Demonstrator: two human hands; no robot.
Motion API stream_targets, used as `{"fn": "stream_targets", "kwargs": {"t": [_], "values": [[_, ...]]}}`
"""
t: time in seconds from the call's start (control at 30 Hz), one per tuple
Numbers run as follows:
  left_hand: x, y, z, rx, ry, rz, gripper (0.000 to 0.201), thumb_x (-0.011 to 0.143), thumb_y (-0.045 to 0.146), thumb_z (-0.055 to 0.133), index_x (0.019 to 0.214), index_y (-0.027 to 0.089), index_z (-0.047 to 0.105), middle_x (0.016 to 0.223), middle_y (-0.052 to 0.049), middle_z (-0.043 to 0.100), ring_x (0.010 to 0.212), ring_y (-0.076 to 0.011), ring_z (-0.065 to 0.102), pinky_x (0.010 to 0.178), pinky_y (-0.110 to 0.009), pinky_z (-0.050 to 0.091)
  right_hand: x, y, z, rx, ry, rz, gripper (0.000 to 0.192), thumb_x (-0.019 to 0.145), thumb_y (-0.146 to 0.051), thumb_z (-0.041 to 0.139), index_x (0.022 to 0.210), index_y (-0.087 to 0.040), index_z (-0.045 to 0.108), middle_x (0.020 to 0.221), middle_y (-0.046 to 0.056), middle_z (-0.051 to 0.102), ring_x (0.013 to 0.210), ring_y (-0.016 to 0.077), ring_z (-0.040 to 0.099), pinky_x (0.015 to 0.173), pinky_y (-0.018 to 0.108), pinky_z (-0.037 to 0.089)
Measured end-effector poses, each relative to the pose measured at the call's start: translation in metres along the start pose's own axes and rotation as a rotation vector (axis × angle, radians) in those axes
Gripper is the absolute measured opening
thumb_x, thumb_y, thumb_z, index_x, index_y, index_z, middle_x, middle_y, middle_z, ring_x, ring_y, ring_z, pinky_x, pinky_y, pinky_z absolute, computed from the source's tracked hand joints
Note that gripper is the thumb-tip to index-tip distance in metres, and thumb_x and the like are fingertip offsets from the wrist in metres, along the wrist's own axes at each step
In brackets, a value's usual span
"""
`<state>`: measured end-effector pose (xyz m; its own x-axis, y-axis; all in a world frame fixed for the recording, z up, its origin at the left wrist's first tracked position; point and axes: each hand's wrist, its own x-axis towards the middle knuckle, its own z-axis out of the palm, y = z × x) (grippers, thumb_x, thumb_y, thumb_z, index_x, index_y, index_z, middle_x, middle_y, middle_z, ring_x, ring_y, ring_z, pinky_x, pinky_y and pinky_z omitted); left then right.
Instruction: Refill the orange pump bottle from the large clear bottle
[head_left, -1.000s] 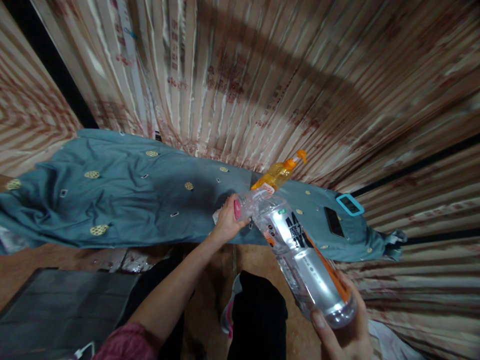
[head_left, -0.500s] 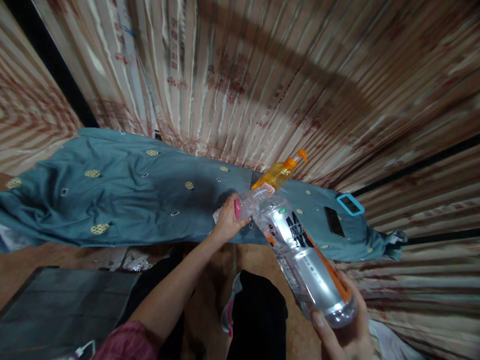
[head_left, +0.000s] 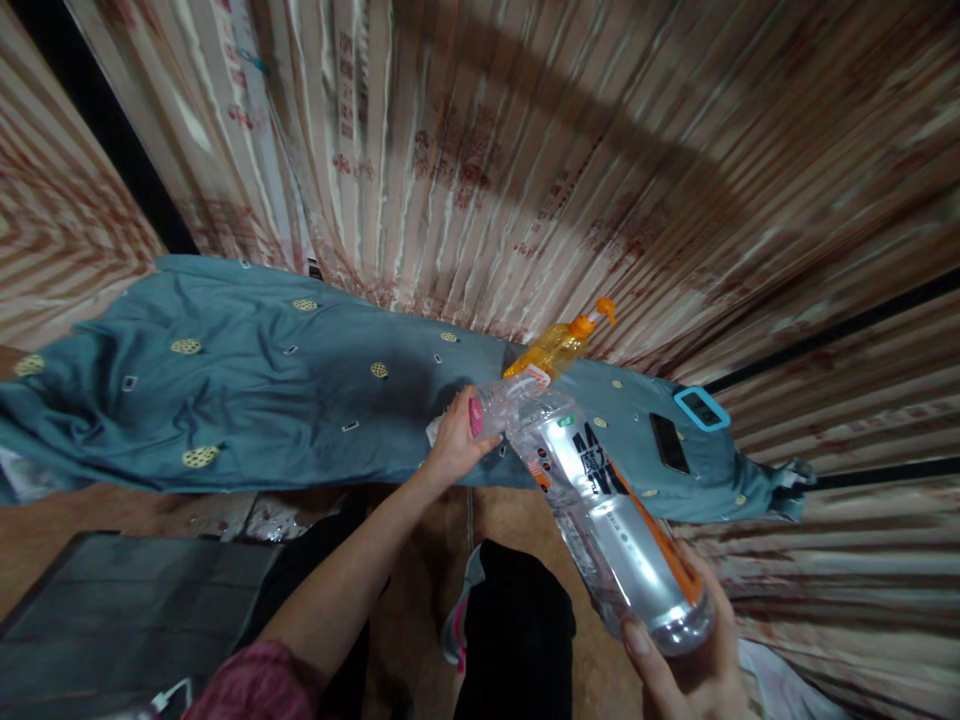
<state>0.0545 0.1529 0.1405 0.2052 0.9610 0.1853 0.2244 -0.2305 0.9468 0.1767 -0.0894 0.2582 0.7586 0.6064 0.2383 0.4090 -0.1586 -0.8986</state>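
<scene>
My right hand (head_left: 697,655) grips the base of a large clear plastic bottle (head_left: 619,520) with a silver and orange label. The bottle is tilted, its neck pointing away and to the left. My left hand (head_left: 456,448) is closed around a smaller clear plastic bottle (head_left: 497,402) with a pink patch. The two bottles meet or overlap near the large one's neck; whether they touch, I cannot tell. Just behind them stands an orange pump bottle (head_left: 551,350) on the teal cloth (head_left: 255,400).
A dark phone (head_left: 669,443) and a blue-framed device (head_left: 702,408) lie on the cloth at the right. Pleated curtains (head_left: 465,150) hang behind it. At lower left is a grey flat-topped object (head_left: 135,610). My legs (head_left: 517,640) are below the cloth's edge.
</scene>
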Motion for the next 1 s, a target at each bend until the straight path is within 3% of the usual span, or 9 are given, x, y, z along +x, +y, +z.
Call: {"fn": "stream_targets", "kwargs": {"t": [0.2, 0.5, 0.73, 1.0], "values": [[-0.0005, 0.0010, -0.0012, 0.003, -0.023, -0.006, 0.084, 0.064, 0.023, 0.087, 0.140, 0.018, 0.051, 0.141, -0.016, 0.065, 0.133, -0.0356, 0.062, 0.118, -0.053, 0.047, -0.0002, 0.0009, 0.0005, 0.032, 0.005, 0.000, 0.105, 0.065, -0.060, 0.088, 0.146, -0.007, 0.047, 0.150, 0.028, 0.048, 0.147, 0.0498, 0.038, 0.124, 0.068, 0.017], [-0.0005, -0.0007, -0.0004, 0.009, -0.012, 0.018, 0.083, 0.064, 0.023, 0.087, 0.139, 0.018, 0.051, 0.138, -0.015, 0.066, 0.131, -0.0352, 0.064, 0.116, -0.052, 0.049, -0.0010, 0.0020, -0.0006, 0.005, -0.001, 0.001, 0.098, 0.067, -0.060, 0.086, 0.146, -0.015, 0.049, 0.147, 0.021, 0.052, 0.144, 0.0462, 0.042, 0.124, 0.065, 0.020], [-0.0008, 0.0015, -0.0012, 0.022, -0.017, 0.000, 0.082, 0.064, 0.024, 0.086, 0.139, 0.017, 0.051, 0.139, -0.016, 0.065, 0.132, -0.0369, 0.063, 0.116, -0.053, 0.049, -0.0010, 0.0030, -0.0018, -0.032, 0.004, 0.001, 0.100, 0.067, -0.063, 0.085, 0.147, -0.015, 0.049, 0.147, 0.022, 0.053, 0.139, 0.0451, 0.047, 0.121, 0.063, 0.029], [-0.0009, 0.0054, -0.0030, 0.014, -0.026, -0.028, 0.085, 0.064, 0.022, 0.087, 0.141, 0.016, 0.051, 0.144, -0.019, 0.063, 0.136, -0.0384, 0.061, 0.119, -0.055, 0.047, -0.0004, 0.0032, -0.0014, 0.000, 0.004, -0.005, 0.097, 0.067, -0.060, 0.086, 0.143, -0.013, 0.050, 0.143, 0.022, 0.054, 0.142, 0.0455, 0.045, 0.123, 0.063, 0.023]]}}
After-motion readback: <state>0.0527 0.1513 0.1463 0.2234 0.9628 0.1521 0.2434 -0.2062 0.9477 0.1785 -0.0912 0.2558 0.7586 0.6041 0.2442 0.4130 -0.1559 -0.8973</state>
